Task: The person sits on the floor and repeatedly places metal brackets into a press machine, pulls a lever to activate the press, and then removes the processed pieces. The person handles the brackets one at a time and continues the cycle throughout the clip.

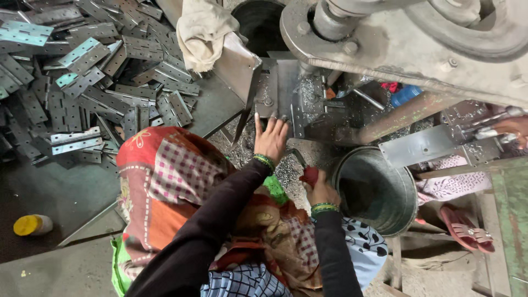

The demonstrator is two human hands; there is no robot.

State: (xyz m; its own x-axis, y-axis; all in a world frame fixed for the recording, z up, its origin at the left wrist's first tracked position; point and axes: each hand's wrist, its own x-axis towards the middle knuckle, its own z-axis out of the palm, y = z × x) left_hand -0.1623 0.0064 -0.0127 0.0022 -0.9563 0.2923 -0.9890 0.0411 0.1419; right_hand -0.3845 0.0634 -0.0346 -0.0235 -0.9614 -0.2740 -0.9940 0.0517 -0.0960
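Below the press machine [396, 38], the left hand [271, 137] lies flat, grip released, fingers on a metal hinge plate [300, 118] at the die. Beside the press, the right hand [322, 190] clenches a red cloth [309, 175]; left of it, a large heap of hinge plates [82, 71] lies finished or waiting, I cannot tell which.

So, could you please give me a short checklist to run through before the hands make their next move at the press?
1. Left hand away from the press: not ok, its fingers reach up to the metal block.
2. Right hand free: not ok, it rests low beside something red.
3. Metal bucket in place by the right hand: ok.
4. Hinge plates in stock: ok, a pile lies to the left.
5. Workpiece seated in the press: cannot tell.
6. Another person's hand away from the machine: not ok.
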